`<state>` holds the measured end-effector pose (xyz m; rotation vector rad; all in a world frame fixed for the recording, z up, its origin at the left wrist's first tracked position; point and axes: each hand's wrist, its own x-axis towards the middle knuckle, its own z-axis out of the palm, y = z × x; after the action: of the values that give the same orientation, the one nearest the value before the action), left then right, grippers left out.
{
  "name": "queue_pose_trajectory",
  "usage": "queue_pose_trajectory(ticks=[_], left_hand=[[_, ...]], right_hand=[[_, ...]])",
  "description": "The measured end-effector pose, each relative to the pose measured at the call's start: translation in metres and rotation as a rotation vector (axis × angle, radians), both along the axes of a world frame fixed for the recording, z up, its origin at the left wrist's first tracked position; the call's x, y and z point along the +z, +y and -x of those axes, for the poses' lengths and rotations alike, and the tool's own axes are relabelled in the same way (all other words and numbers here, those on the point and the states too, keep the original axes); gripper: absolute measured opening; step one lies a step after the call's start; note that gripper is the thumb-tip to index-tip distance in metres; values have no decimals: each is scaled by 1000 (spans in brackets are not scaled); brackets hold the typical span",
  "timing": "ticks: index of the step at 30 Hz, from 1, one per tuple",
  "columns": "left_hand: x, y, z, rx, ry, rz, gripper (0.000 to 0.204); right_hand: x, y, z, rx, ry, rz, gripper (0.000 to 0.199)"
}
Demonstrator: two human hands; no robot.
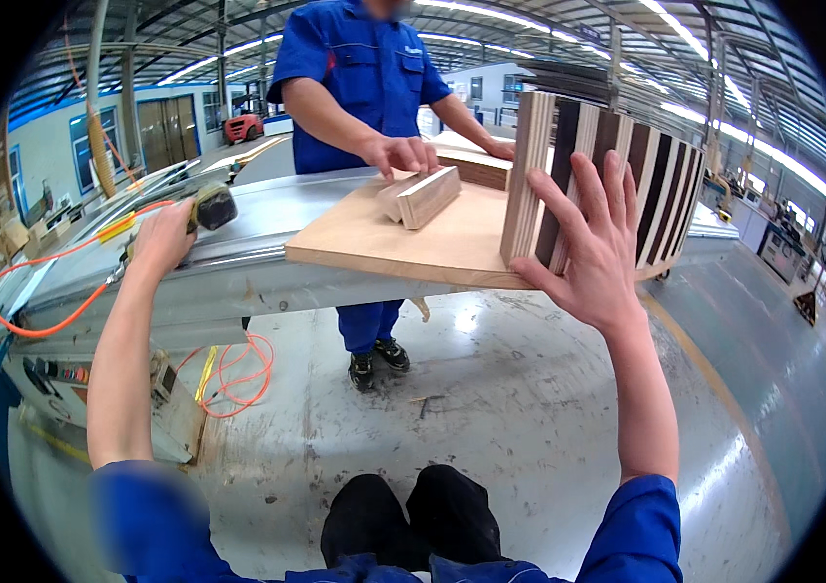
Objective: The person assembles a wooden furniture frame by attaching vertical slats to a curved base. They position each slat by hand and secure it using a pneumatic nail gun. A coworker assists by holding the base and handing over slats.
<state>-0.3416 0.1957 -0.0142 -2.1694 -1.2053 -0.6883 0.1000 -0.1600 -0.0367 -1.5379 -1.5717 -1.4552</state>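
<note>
I see my right hand (596, 248) spread open, fingers flat against a stack of plywood strips (600, 185) standing on edge on a plywood sheet (403, 243), right of centre. They look stiff, fairly heavy, smooth-faced; best gripped across both end faces. My left hand (162, 238) grasps a dark tool (211, 206) on the metal counter (238, 272), upper left.

Upright slats (598, 185) stand on the board (403, 238) — right of two blocks (420, 194), co-worker (360, 87) behind.

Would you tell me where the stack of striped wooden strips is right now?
In the head view, the stack of striped strips stands on edge at the right end of the plywood board, with the person's right hand flat against its near face.
</note>
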Motion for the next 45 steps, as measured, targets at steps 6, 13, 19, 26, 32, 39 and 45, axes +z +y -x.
queue_pose_trajectory(ticks=[6,13,19,26,32,39,45], left_hand=[[-1,29,4,29,61,106,49],[35,30,-8,-125,7,399,57],[45,-5,-10,-17,38,495,67],[-11,-29,-88,-661,-51,68,46],[33,-175,-155,-985,-141,390,57],[38,-179,-202,-691,100,383,79],[55,-141,-139,-535,91,533,61]], right_hand=[[-5,7,-1,-5,16,-7,78],[-8,8,-7,-16,3,-55,68],[-14,14,-4,-34,31,-65,67],[-31,22,-20,-20,-35,-70,86],[-15,-17,25,-67,-8,-98,72],[-26,9,-2,-65,42,-59,67],[-28,6,-5,-21,35,-79,53]])
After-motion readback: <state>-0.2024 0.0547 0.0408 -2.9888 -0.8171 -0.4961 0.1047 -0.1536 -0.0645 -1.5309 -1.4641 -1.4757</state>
